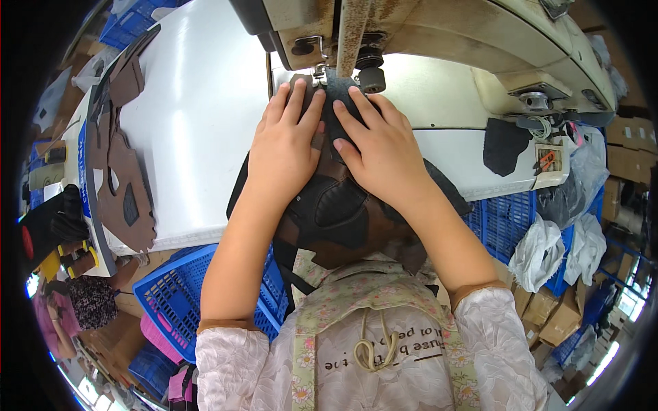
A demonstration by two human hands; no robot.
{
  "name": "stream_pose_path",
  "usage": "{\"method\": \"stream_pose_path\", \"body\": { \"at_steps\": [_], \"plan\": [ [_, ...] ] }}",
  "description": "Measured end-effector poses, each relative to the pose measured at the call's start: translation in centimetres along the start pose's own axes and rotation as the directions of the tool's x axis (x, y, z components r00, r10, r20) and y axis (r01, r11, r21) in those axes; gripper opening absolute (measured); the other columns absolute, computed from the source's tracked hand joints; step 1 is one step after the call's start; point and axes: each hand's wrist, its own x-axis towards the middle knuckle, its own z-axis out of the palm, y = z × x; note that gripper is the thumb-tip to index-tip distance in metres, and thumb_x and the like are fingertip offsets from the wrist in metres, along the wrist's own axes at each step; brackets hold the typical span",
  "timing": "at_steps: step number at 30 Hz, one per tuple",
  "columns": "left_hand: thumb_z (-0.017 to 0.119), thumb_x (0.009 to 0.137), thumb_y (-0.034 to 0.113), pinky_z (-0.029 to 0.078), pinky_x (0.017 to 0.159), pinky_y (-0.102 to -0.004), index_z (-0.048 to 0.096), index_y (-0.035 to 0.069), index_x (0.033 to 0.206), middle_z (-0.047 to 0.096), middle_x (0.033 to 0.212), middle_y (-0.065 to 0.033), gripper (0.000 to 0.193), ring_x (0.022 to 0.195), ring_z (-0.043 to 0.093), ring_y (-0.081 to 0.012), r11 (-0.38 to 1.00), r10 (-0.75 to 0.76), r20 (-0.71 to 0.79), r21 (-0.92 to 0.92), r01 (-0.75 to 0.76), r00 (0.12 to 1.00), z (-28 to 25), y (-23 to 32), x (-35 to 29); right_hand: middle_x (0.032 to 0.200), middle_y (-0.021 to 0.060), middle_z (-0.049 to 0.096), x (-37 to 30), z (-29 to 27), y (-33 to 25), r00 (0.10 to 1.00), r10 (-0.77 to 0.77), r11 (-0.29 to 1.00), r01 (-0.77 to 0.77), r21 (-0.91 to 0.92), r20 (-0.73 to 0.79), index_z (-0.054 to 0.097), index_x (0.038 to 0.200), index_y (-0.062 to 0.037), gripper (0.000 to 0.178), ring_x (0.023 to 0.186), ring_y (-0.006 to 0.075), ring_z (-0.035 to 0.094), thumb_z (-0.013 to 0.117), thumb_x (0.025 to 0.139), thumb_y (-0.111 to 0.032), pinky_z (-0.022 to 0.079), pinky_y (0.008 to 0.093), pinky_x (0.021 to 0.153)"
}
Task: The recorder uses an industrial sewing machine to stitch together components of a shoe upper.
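Dark brown and black leather-like pieces [329, 205] stretch from my lap over the table's front edge to the metal presser foot [319, 75] of a sewing machine [445, 31]. On the left part of this material, my left hand [284, 144] lies flat, its fingertips just beside and in front of the foot. My right hand [382, 144] rests on the right part with fingers spread, pressing the black strip [338, 123] between the hands. Neither hand grips anything that I can see. The needle cannot be made out.
More brown cut pieces [130, 185] lie along the white table's [199, 103] left side. To the right are a black piece [504, 145] and orange-handled snips [546, 161]. Blue baskets [175, 294] stand below, and plastic bags [538, 253] hang at right. Another person [58, 322] is at far left.
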Motion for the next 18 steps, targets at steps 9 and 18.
{"method": "stream_pose_path", "body": {
  "at_steps": [9, 18],
  "plan": [
    [0.062, 0.085, 0.006, 0.039, 0.109, -0.0453, 0.054, 0.009, 0.137, 0.046, 0.146, -0.0182, 0.052, 0.136, 0.041, -0.0381, 1.000, -0.001, -0.009, 0.007, 0.001, 1.000, 0.0, 0.0, -0.1, 0.137, 0.0178, 0.054, -0.1, 0.2, 0.0, 1.000, 0.007, 1.000, -0.007, 0.015, -0.010, 0.062, 0.126, -0.0051, 0.048, 0.127, 0.0359, 0.046, 0.068, 0.083, -0.026, 0.040, 0.0476, 0.104],
    [0.065, 0.086, 0.008, 0.039, 0.109, -0.0433, 0.057, -0.002, 0.124, 0.051, 0.141, -0.0197, 0.039, 0.134, 0.044, -0.0382, 0.984, -0.036, -0.072, -0.178, 0.022, 0.997, 0.1, -0.7, 0.0, 0.129, 0.0157, 0.061, -0.8, -1.5, 0.7, 0.999, -0.013, 0.983, 0.007, 0.184, 0.031, 0.072, 0.110, -0.0108, 0.034, 0.128, 0.0371, 0.047, 0.070, 0.083, -0.030, 0.036, 0.0510, 0.108]
  ]
}}
